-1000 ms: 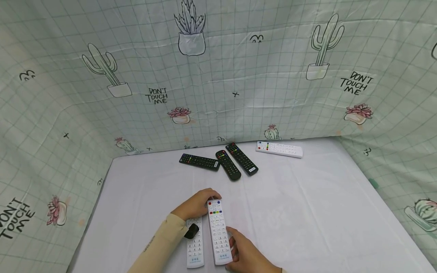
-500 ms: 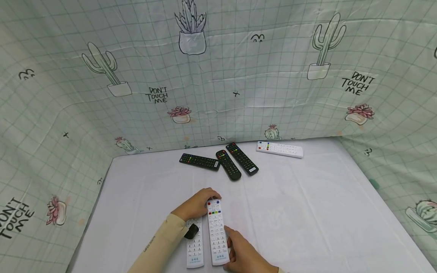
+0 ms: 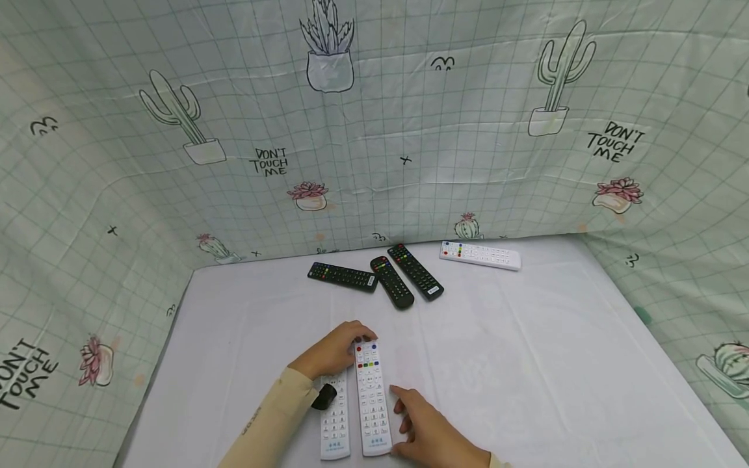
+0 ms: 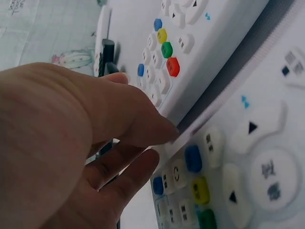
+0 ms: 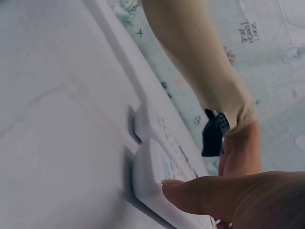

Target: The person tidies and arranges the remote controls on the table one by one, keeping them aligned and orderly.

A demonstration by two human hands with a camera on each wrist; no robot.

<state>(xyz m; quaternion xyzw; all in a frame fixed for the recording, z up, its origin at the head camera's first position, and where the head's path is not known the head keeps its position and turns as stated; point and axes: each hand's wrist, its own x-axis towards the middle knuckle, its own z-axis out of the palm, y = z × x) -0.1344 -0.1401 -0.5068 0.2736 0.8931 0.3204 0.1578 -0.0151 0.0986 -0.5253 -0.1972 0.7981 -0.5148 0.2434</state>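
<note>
Two white remote controls lie side by side near the front of the table, buttons up. At the far end of the right-hand white remote (image 3: 372,403), my left hand (image 3: 333,351) grips the corner, thumb by its left edge and fingers bent over the end. Its wrist passes above the left-hand white remote (image 3: 335,422), hiding part of it. In the left wrist view, the thumb reaches into the narrow gap between the remotes. My right hand (image 3: 430,429) stays beside the right-hand remote's lower right edge, fingers loosely bent and mostly off it, the thumb near its bottom corner.
Toward the back of the white-covered table (image 3: 503,364) lie a slanting black remote (image 3: 342,277), a rounded black remote (image 3: 392,283) and a longer black remote (image 3: 415,272). Another white remote (image 3: 480,255) sits back right. A cactus-print cloth (image 3: 404,130) hangs around the table.
The right-hand white remote has shifted slightly left at its lower end, coming straighter beside the other. My right hand has let go and drawn a little to the right; my left hand barely moved.
</note>
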